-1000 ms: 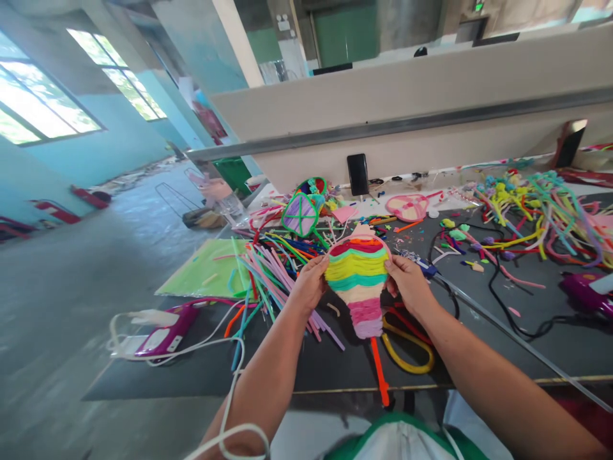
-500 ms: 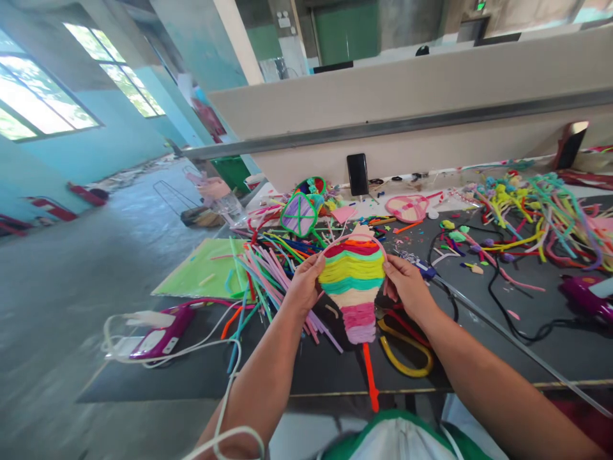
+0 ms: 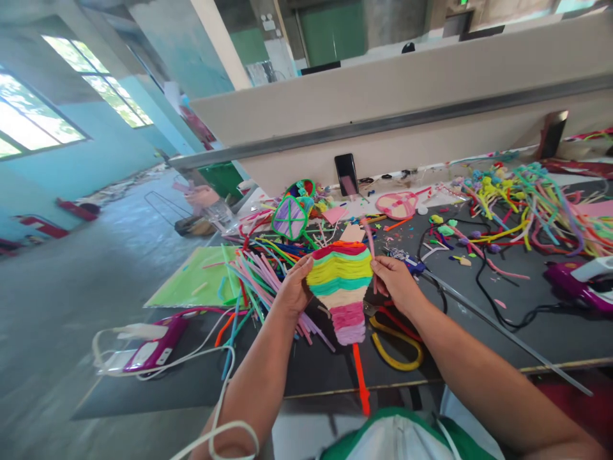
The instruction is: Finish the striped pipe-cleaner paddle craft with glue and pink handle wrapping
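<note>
Left hand (image 3: 291, 291) and right hand (image 3: 393, 281) grip pinches striped fan (image 3: 341, 281) edges; fingertips hidden behind it; orange handle (image 3: 359, 377) partly cut by surface (image 3: 550, 332) edge.

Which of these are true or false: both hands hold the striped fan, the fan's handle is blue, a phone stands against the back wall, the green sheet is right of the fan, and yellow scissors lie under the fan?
1. Both hands hold the striped fan. True: the left hand and the right hand grip the fan at its two sides.
2. The fan's handle is blue. False: the handle is orange.
3. A phone stands against the back wall. True: the phone stands upright there.
4. The green sheet is right of the fan. False: the green sheet lies to its left.
5. Yellow scissors lie under the fan. True: the scissors lie on the table, partly hidden by the fan.
</note>
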`<state>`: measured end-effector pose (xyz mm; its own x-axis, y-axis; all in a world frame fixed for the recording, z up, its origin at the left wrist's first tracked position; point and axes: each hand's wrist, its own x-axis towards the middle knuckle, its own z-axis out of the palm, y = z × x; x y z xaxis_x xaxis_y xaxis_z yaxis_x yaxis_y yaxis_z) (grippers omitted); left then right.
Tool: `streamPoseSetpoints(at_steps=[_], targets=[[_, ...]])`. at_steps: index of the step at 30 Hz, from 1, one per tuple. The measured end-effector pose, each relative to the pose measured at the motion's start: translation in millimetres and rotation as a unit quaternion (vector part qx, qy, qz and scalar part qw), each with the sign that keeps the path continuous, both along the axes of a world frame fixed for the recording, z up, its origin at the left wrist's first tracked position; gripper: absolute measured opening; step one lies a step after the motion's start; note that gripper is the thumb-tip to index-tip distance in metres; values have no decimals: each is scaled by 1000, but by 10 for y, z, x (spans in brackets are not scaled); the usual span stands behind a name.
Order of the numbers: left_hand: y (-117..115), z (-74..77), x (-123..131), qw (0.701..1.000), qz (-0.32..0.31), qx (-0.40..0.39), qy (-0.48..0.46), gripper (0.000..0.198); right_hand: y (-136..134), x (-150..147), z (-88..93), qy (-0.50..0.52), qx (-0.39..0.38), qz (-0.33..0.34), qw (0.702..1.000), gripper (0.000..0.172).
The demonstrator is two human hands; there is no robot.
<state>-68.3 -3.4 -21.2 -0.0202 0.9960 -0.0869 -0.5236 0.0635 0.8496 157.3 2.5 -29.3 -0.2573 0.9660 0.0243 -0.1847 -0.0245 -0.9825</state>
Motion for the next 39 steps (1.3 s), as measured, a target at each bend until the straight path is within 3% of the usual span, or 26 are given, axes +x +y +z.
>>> streamPoseSetpoints(at_steps=[11,15,17,20,22,24,26,30,33,39], targets=[[5,-14,22,998,26,-29,59,33,2,-7,-33,-37,3,-2,999,22],[35,-60,-79,984,-10,16,180,42,0,-18,-37,-53,12,-1,999,20],[66,-89,-130,952,9,60,301,51,2,-29,-47,-61,15,5,998,19],[102,-92,-125,860,32,145,489,52,-7,-49,-63,-69,17,24,997,19],[115,-52,-48,806,9,197,558,47,-25,-65,-63,-70,19,38,997,18],[124,7,63,785,-22,230,574,43,-51,-80,-53,-68,20,48,996,18],[136,59,164,798,-39,234,554,40,-74,-92,-37,-65,19,59,996,19],[162,54,224,860,-34,192,472,24,-81,-104,-22,-38,-9,79,996,23],[150,9,196,889,-26,150,432,30,-59,-108,-44,-37,-37,47,998,22],[67,63,287,921,-97,108,360,37,-80,-130,-143,-188,118,71,973,27]])
